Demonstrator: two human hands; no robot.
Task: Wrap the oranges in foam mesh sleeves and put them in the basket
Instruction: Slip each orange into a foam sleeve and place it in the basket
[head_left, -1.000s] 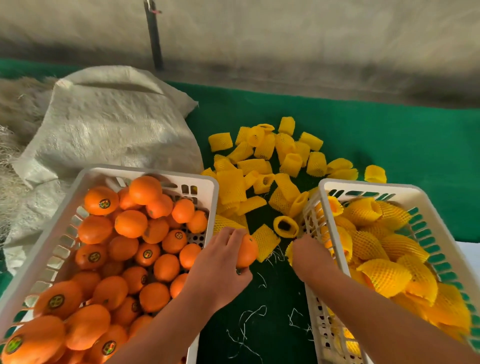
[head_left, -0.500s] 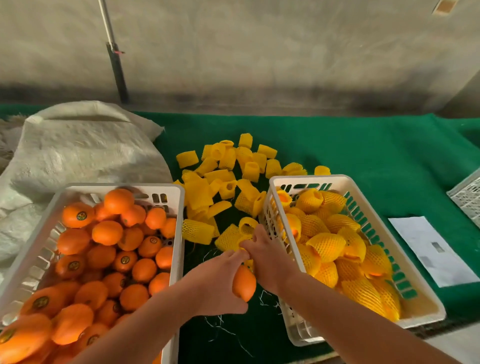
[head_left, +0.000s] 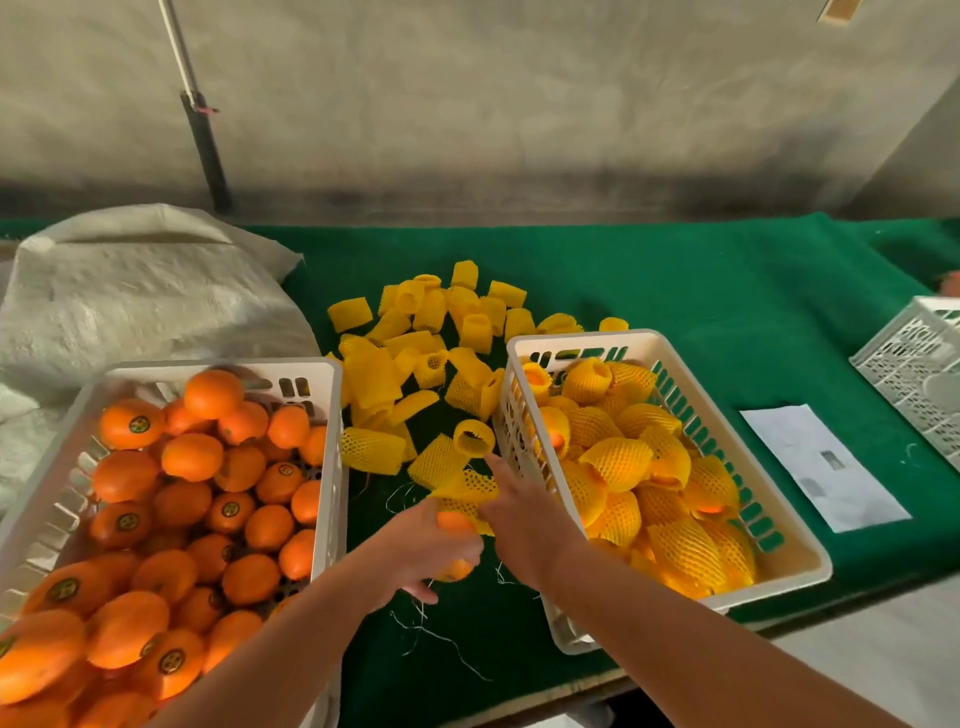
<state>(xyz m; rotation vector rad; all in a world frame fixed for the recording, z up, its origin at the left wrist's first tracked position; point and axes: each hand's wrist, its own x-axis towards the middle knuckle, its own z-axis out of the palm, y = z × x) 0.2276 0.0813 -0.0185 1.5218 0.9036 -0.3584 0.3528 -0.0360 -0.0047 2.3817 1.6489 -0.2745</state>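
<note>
Between the two baskets, my left hand (head_left: 415, 551) grips a bare orange (head_left: 454, 569) over the green cloth. My right hand (head_left: 524, 519) holds a yellow foam mesh sleeve (head_left: 465, 491) against the top of that orange. A white basket (head_left: 332, 415) on the left is heaped with unwrapped oranges (head_left: 192, 457). The white basket (head_left: 737, 462) on the right holds several oranges wrapped in yellow mesh (head_left: 618, 462). A pile of loose sleeves (head_left: 415, 343) lies on the cloth behind my hands.
A white woven sack (head_left: 140, 291) lies at the back left. A sheet of paper (head_left: 826, 467) rests right of the right basket, and another white crate (head_left: 919, 369) stands at the far right edge. Loose threads lie on the green cloth (head_left: 675, 280).
My right hand has picked a mesh sleeve off the cloth and brought it onto the orange. My left hand carried the orange from the left basket's edge toward the middle.
</note>
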